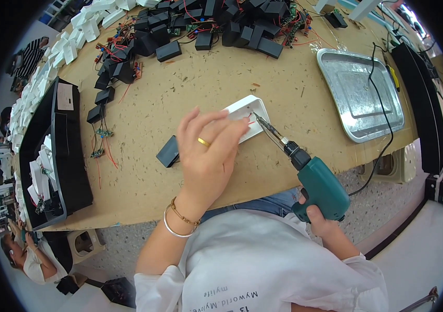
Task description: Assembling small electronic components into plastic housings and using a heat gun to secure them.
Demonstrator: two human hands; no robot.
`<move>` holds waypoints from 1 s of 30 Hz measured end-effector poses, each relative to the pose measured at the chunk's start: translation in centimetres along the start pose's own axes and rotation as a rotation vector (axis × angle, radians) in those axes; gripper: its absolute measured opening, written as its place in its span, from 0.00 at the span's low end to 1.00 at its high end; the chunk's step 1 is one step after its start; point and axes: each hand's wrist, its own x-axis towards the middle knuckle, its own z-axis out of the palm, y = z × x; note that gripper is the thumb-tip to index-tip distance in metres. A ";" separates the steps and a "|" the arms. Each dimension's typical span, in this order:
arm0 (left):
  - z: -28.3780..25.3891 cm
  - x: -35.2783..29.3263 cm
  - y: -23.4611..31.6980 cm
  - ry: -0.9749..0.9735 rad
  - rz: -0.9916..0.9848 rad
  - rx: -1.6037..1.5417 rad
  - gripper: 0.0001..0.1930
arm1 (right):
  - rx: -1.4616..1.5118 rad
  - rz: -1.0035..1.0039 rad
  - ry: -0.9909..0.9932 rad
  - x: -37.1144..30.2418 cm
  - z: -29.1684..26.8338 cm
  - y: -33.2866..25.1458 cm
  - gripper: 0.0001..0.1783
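Gripping a green pistol-shaped tool (pixel 324 188) by its handle in the right hand (pixel 321 222), with thumb and fingers wrapped round it. Pointing the tool's slim metal tip (pixel 264 124) forward and to the left, into a white casing (pixel 240 109) on the worktop (pixel 143 182). Holding the left hand (pixel 208 156) palm down at the near left side of the casing, with fingers part bent and slightly apart. Reaching with the foremost left fingertips over the inside of the casing, just beside the metal tip. Cannot tell, from this angle, of any part pinched there.

Noting the casing ahead of both hands: just beyond the left and partly covered by it; well apart from the right and reached there only by the tool. Recording a black block (pixel 168 152) just left of the left hand. Finding a metal tray (pixel 362 99) to the right, crossed by the tool's black cable (pixel 386 125). Observing a black bin (pixel 70 151) at the left, with white parts (pixel 42 177) inside. Observing black boxes (pixel 168 50) heaped along the far side, among red wires and green circuit boards.
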 end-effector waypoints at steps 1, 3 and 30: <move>-0.4 -0.1 0.0 -0.034 0.117 0.121 0.12 | 0.023 0.011 0.003 -0.1 0.1 0.0 0.26; -0.8 -0.2 0.3 -0.071 0.075 0.106 0.14 | 0.032 0.023 0.000 0.0 0.1 -0.2 0.27; 1.6 -0.4 0.2 -0.189 -0.085 0.063 0.09 | 0.000 0.027 0.010 -0.3 0.3 0.0 0.27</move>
